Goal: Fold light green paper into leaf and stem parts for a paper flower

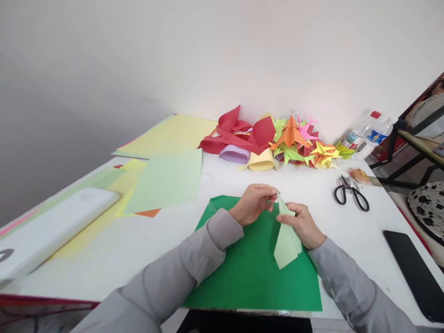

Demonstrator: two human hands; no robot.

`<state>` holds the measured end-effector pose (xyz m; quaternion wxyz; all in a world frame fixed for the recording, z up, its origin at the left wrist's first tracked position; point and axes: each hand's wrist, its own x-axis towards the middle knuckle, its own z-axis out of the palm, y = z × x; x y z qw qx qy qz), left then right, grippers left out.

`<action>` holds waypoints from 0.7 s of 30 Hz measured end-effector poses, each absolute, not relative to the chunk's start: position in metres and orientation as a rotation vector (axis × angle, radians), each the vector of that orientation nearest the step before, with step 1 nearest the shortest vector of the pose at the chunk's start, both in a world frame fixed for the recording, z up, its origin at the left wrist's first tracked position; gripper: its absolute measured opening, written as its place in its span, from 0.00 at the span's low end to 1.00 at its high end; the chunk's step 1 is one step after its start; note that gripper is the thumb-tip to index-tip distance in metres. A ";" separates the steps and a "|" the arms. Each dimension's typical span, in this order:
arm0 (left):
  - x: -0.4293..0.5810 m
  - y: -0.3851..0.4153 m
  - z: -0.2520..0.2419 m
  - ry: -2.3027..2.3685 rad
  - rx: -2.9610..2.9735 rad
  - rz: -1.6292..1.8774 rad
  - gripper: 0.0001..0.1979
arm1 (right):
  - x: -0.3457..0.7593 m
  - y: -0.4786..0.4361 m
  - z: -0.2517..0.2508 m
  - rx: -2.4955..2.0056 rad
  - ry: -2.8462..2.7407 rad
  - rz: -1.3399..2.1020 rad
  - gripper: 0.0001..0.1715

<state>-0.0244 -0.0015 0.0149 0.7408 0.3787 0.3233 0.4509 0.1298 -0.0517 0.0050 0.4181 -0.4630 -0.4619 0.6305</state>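
Folded pale green paper (pixel 286 240): long and narrow, held tilted above the middle of the dark green sheet (pixel 243 277), pointed end up, wider lower end hanging free just over that sheet. Pinched at the upper tip by the left hand (pixel 252 204), fingers (pixel 268 196) closed tight on the point, thumb against forefinger. Gripped around the middle by the right hand (pixel 304 226), fingers there curled shut behind the paper, thumb laid across the front. Both hands close beside each other, grey sleeves coming in from the near edge.

Dark green sheet lying flat on the white bench (pixel 138 249), its near edge at the bench edge. Left of it, a pale green sheet (pixel 166 180) over yellow ones, with an orange corner showing below. Farther back, a large yellow sheet (pixel 173 134). At far left, a flat white device (pixel 52 226), blurred, kind not possible to tell.

Along the wall, rolled papers (pixel 243 138) in red, lilac and cream. Just beside them, a heap of folded paper figures (pixel 298 143) in orange, pink, yellow and green. Right of the heap, two plastic bottles (pixel 364 134) lying on their sides. Black scissors (pixel 351 194) flat on the bench, well apart from the right hand. Black phone (pixel 412 273) near the right bench edge.
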 end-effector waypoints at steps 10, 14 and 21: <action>-0.026 -0.002 0.016 0.776 0.960 0.990 0.12 | 0.130 -0.052 0.005 -1.204 -1.155 1.551 0.12; -0.026 -0.001 0.016 0.768 0.972 0.968 0.13 | 0.129 -0.052 0.006 -1.212 -1.118 1.580 0.12; -0.025 -0.002 0.017 0.739 1.015 0.983 0.13 | 0.129 -0.052 0.008 -1.218 -1.071 1.636 0.13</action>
